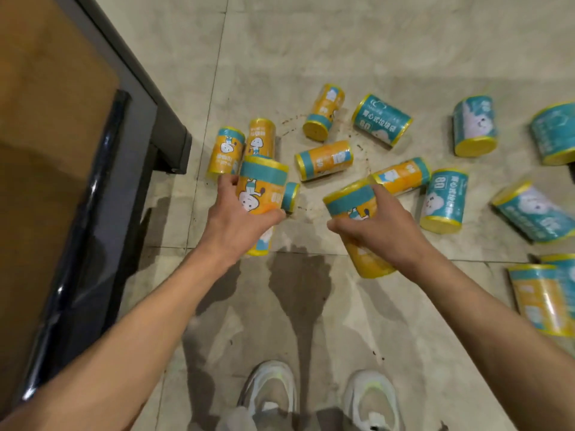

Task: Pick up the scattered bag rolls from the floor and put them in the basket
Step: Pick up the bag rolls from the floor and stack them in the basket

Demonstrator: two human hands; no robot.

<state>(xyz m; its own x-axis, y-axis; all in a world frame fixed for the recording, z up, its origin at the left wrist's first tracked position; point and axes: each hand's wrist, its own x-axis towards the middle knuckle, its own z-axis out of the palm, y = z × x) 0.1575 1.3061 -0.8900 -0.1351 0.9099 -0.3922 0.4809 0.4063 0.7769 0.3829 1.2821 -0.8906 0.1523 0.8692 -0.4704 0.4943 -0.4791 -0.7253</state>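
My left hand (236, 219) covers most of the orange bag roll (263, 188) it grips, and a second orange roll (261, 244) pokes out below my palm; whether I hold that one too, I cannot tell. My right hand (373, 230) is closed around another orange roll (357, 206), fingers wrapped over its middle so the label is largely hidden. Both arms reach forward and down, wrists bent toward the tiled floor (311, 42). At the right edge of the frame a teal roll (557, 132) is cut off. The teal roll (382, 119) in the upper centre and the upright teal roll (443, 200) beside my right hand each show "80" with Chinese characters too blurred to read. More orange rolls lie scattered in the centre. No basket is in view. My white sneakers (270, 396) sit at the bottom.
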